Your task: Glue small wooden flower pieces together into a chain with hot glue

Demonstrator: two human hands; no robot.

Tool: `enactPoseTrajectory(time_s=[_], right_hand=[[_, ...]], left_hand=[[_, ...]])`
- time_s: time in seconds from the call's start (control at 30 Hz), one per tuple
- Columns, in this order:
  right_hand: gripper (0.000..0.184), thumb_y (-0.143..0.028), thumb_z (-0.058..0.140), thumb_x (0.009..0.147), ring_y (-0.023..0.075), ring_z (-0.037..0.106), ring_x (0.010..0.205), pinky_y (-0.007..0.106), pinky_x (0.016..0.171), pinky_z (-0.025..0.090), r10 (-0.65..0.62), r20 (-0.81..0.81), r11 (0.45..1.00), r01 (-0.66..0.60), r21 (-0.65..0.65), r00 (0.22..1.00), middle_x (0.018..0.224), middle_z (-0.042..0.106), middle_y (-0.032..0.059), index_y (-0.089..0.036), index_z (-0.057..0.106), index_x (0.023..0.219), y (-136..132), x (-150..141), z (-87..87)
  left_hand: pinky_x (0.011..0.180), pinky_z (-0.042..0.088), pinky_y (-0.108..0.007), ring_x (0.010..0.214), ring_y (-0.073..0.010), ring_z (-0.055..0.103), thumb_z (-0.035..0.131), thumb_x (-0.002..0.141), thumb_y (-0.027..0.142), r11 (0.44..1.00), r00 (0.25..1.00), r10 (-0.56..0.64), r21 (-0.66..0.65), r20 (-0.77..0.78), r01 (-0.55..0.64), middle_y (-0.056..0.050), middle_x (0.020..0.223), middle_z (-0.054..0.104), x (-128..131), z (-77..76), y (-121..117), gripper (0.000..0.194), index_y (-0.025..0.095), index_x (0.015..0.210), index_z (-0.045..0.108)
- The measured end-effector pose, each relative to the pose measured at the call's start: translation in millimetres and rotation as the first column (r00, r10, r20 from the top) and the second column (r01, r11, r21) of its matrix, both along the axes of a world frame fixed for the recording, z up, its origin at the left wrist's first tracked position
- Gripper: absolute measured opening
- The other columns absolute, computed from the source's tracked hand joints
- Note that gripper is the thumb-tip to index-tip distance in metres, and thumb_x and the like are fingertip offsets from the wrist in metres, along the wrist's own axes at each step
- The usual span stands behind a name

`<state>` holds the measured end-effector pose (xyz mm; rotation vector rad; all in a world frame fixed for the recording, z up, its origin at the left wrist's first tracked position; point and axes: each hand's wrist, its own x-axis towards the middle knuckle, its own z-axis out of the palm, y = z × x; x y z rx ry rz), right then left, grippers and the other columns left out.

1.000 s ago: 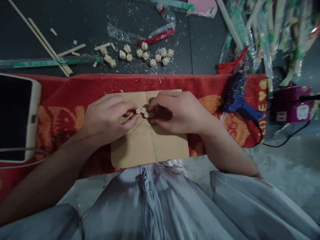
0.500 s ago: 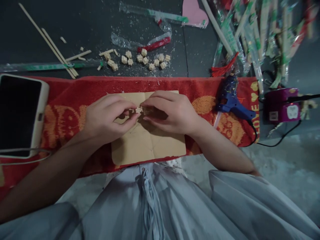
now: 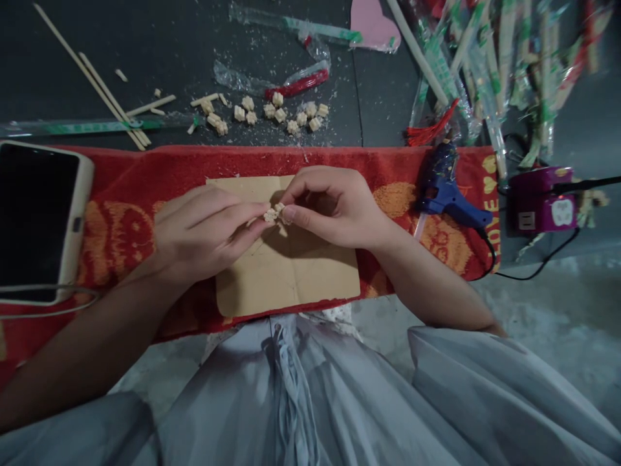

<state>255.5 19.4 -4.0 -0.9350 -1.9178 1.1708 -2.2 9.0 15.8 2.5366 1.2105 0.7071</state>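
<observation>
My left hand [image 3: 208, 226] pinches a small pale cluster of short wooden sticks [image 3: 270, 214] between thumb and fingertips. Facing it, my right hand [image 3: 334, 207] pinches the right end of the small pale wooden pieces, thumb on the near side. The two hands meet here, and their fingers partly hide what they hold. Below them lies a tan card [image 3: 291, 278] with a crease down its middle, on a red and orange towel [image 3: 121, 175]. Several similar wooden clusters [image 3: 269, 110] sit beyond the towel on the dark table.
A blue glue gun [image 3: 449, 194] rests on the towel's right side, beside a purple box [image 3: 543, 200] with cables. A phone [image 3: 39, 220] lies at the left. Thin sticks [image 3: 104, 94], a pink heart [image 3: 372, 26] and plastic-wrapped sticks [image 3: 490, 65] lie farther back.
My right hand has turned, its thumb now pressed on the pieces at the fingertips. More of the joined pale pieces shows between the hands. My left fingers have closed together more.
</observation>
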Motion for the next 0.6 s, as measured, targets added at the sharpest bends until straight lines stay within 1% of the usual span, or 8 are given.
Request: enactPoseTrajectory(time_s=[0.07, 0.17, 0.23, 0.37, 0.43, 0.5, 0.6], right_hand=[[0.049, -0.064, 0.074, 0.11, 0.0129, 0.065, 0.078, 0.028, 0.071, 0.053, 0.0, -0.03, 0.999, -0.001, -0.052, 1.0, 0.091, 0.079, 0.0051, -0.017, 0.079, 0.096, 0.5, -0.9, 0.3], [0.053, -0.068, 0.078, 0.106, 0.0119, 0.063, 0.076, 0.027, 0.071, 0.053, 0.007, -0.054, 0.993, -0.013, -0.116, 0.999, 0.089, 0.077, 0.0041, -0.016, 0.077, 0.095, 1.6, -2.0, -0.2], [0.052, -0.068, 0.08, 0.105, 0.0122, 0.064, 0.078, 0.027, 0.072, 0.054, 0.007, -0.044, 0.988, -0.014, -0.153, 0.999, 0.089, 0.077, 0.004, -0.017, 0.076, 0.095, 2.0, -2.5, 0.7], [0.047, -0.063, 0.083, 0.105, 0.0129, 0.066, 0.08, 0.027, 0.073, 0.056, -0.002, -0.009, 0.978, 0.0, -0.209, 1.0, 0.09, 0.079, 0.0038, -0.019, 0.075, 0.092, 2.1, -3.6, 4.8], [0.047, -0.063, 0.084, 0.103, 0.0126, 0.066, 0.08, 0.027, 0.073, 0.057, -0.012, -0.027, 0.973, 0.005, -0.23, 1.0, 0.089, 0.078, 0.0038, -0.019, 0.075, 0.091, 2.6, -4.5, 5.4], [0.049, -0.065, 0.086, 0.1, 0.0122, 0.066, 0.079, 0.026, 0.073, 0.057, -0.026, -0.067, 0.968, 0.008, -0.251, 0.997, 0.088, 0.078, 0.0041, -0.017, 0.076, 0.09, 3.6, -5.7, 4.2], [0.054, -0.069, 0.087, 0.096, 0.0118, 0.065, 0.076, 0.026, 0.072, 0.056, -0.056, -0.112, 0.961, 0.023, -0.277, 0.992, 0.086, 0.077, 0.0038, -0.017, 0.075, 0.089, 5.2, -7.3, 1.4]], left_hand=[[0.08, 0.067, -0.037, 0.083, -0.0207, 0.082, 0.063, 0.119, 0.048, 1.0, 1.0, -0.015, -0.013, 0.003, 0.015, 0.001, 0.093, 0.088, -0.1, -0.5, 2.6, 0.029, 0.037, 0.109, 0.088], [0.083, 0.07, -0.037, 0.086, -0.0211, 0.084, 0.063, 0.119, 0.048, 0.999, 1.0, -0.009, -0.054, -0.023, 0.008, 0.0, 0.093, 0.088, -0.1, -2.5, 3.8, 0.031, 0.036, 0.111, 0.089], [0.085, 0.071, -0.036, 0.089, -0.0212, 0.085, 0.064, 0.119, 0.045, 0.999, 1.0, 0.0, -0.035, 0.004, 0.0, 0.0, 0.095, 0.089, 0.0, -3.9, 2.5, 0.028, 0.036, 0.111, 0.09], [0.081, 0.071, -0.035, 0.087, -0.0209, 0.086, 0.069, 0.117, 0.039, 1.0, 0.998, -0.02, 0.018, 0.063, 0.019, 0.001, 0.098, 0.09, -0.6, -5.2, 0.1, 0.021, 0.037, 0.11, 0.089], [0.081, 0.071, -0.035, 0.089, -0.0208, 0.087, 0.073, 0.115, 0.038, 0.999, 0.997, -0.034, 0.025, 0.062, 0.032, 0.001, 0.101, 0.091, -1.2, -5.5, 0.3, 0.016, 0.035, 0.112, 0.088], [0.085, 0.071, -0.035, 0.095, -0.0209, 0.087, 0.072, 0.116, 0.038, 0.999, 0.998, -0.03, 0.029, 0.06, 0.028, 0.0, 0.108, 0.091, -1.6, -5.6, 0.9, 0.015, 0.033, 0.116, 0.086], [0.086, 0.07, -0.033, 0.101, -0.0206, 0.087, 0.07, 0.117, 0.04, 0.999, 0.999, 0.01, 0.044, 0.034, -0.012, -0.002, 0.117, 0.091, -1.4, -4.8, 1.2, 0.017, 0.033, 0.123, 0.084]])
